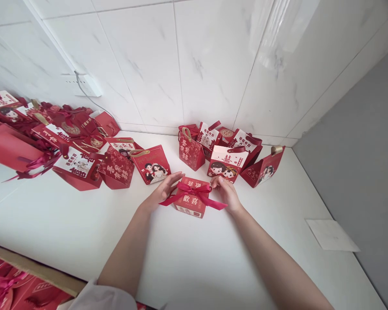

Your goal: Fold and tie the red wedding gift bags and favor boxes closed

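A red gift box (189, 211) with white lettering sits on the white table in front of me, tied on top with a dark pink ribbon bow (194, 191). At its left side is my left hand (163, 190), open, with fingers stretched toward the box's far corner. My right hand (226, 192) is on the other side, its fingers loosely bent and apart near the ribbon's right loop. Neither hand visibly grips the box; light contact cannot be made out. Just beyond the hands stand a red box with a cartoon couple (153, 165) and a white-topped red box (228, 163).
Several red handled gift boxes (194, 150) stand by the tiled wall, with a larger cluster (74, 165) at left. A socket strip with a cable (82, 85) is on the wall. A carton of red packages (29, 284) is at lower left; a white sheet (331, 234) lies at right.
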`<state>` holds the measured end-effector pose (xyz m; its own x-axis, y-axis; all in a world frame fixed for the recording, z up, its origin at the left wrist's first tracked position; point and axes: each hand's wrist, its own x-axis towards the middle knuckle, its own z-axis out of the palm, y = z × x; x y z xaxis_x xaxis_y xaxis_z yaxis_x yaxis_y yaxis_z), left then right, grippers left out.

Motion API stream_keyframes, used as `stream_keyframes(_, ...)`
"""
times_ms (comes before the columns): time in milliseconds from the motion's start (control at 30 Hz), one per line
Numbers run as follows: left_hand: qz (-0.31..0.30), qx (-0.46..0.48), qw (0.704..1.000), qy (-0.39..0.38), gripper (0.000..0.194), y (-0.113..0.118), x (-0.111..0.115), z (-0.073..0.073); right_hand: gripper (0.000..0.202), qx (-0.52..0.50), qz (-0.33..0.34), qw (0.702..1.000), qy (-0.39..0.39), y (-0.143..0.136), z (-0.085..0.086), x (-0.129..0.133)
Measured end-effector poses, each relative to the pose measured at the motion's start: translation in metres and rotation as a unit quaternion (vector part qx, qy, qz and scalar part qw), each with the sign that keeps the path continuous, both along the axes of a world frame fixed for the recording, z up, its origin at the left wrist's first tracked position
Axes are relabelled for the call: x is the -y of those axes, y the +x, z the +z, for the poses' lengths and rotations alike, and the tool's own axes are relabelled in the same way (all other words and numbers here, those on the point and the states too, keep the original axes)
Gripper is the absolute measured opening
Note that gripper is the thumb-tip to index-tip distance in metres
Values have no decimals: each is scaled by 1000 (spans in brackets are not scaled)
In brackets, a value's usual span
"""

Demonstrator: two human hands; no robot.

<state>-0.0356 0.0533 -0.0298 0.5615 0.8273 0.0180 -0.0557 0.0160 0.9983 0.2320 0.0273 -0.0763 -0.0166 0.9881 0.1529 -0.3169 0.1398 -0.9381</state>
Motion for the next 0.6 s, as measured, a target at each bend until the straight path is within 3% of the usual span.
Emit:
stream_keyframes(100, -92, -16, 995, 36, 124, -4, 7, 10, 37, -8, 5, 1000, -1, 0, 2, 1)
stream_keyframes(267, -105, -120, 987, 6, 102, 5, 19, 19, 34, 16, 60, 998, 20, 0, 11, 8)
stream_keyframes(400, -33, -131, 991, 15, 87, 12, 20, 13, 48, 59, 102, 993, 26, 0, 14, 13)
stream_keyframes(600, 103, -131, 983, 79, 73, 13, 6, -13, 58, 76, 117, 987, 76, -1, 10, 13)
